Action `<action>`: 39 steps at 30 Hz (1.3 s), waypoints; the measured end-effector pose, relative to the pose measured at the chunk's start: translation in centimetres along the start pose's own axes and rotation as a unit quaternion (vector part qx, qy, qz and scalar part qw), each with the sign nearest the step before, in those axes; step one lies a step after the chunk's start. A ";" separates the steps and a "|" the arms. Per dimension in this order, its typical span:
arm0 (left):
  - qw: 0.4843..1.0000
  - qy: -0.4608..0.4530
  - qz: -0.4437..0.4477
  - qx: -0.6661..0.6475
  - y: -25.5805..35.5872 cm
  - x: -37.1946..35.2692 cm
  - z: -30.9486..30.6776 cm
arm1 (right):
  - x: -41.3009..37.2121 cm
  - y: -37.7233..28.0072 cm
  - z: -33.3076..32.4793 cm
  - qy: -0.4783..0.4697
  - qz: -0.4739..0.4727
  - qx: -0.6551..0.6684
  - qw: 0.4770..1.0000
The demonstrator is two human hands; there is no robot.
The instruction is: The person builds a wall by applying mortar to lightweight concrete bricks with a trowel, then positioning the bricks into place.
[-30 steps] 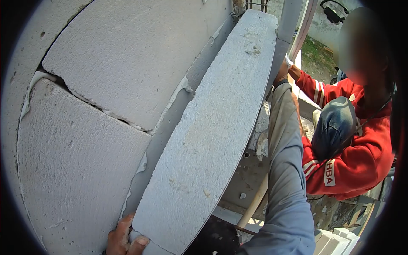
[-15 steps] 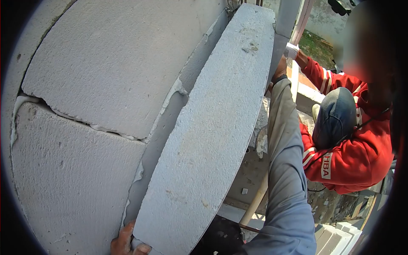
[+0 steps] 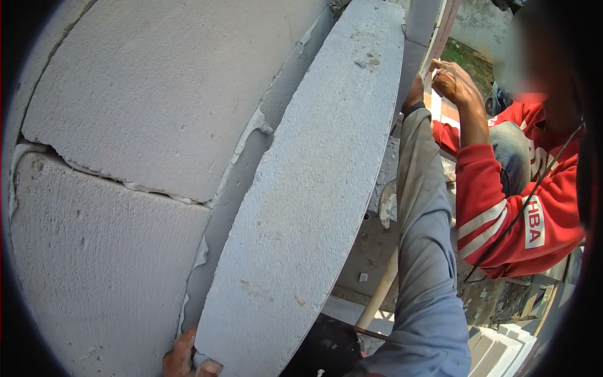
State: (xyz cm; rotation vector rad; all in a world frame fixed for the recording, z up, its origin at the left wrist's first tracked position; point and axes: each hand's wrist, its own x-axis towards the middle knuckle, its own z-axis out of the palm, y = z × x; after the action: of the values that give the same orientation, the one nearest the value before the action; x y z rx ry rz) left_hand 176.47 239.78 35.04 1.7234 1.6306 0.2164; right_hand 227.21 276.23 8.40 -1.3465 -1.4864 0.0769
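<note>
Left of the block, the wall [image 3: 125, 94] of laid grey blocks fills the view, with mortar [image 3: 157, 191] squeezed out along its cracked joint. Between the wall and the block's left edge runs a narrow shaded gap, lined with more squeezed mortar. It leaves little room on that side.

At the block's near lower corner, our left hand [image 3: 187, 358] curls its fingers round the edge and grips it, wedged in close to the wall. The block [image 3: 314, 188] is long and rough and is held tilted. Its left long edge is close to the wall face, and we cannot tell whether they touch. Its right long edge hangs free over open space.

Along that right edge, our grey sleeve [image 3: 421, 251] reaches up to the far corner, where our right hand [image 3: 414, 91] lies against the block's side. Its fingers are hidden behind the block, so we cannot tell whether it grips.

Just past the block's far end stands a grey post [image 3: 424, 25]. Below the right edge, a pale stick [image 3: 380, 295] slants across the floor [image 3: 370, 251]. Right of the block, a co-worker's hand [image 3: 453, 80] is raised near the post with its fingers bent, above a red sleeve [image 3: 490, 207].
</note>
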 end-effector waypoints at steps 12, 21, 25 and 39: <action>0.998 0.040 0.024 0.052 -0.4 -0.2 0.7 | -0.4 -1.2 0.5 0.070 -0.029 0.069 0.995; 0.998 0.036 0.055 -0.004 -1.0 -0.1 0.3 | -7.9 -8.9 1.9 0.179 0.337 0.406 0.830; 0.996 0.022 0.082 -0.034 -0.9 0.3 0.5 | -13.7 -15.0 3.2 0.193 0.283 0.092 0.935; 0.994 0.028 0.102 -0.025 -1.7 -0.5 0.4 | -11.2 -14.3 2.7 0.141 0.362 0.307 0.869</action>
State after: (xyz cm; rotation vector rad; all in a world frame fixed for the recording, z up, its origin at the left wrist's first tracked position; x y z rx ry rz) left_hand 175.26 239.06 33.90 1.8600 1.4754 0.4039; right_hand 213.29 264.32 9.39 -1.2331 -0.5578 0.7397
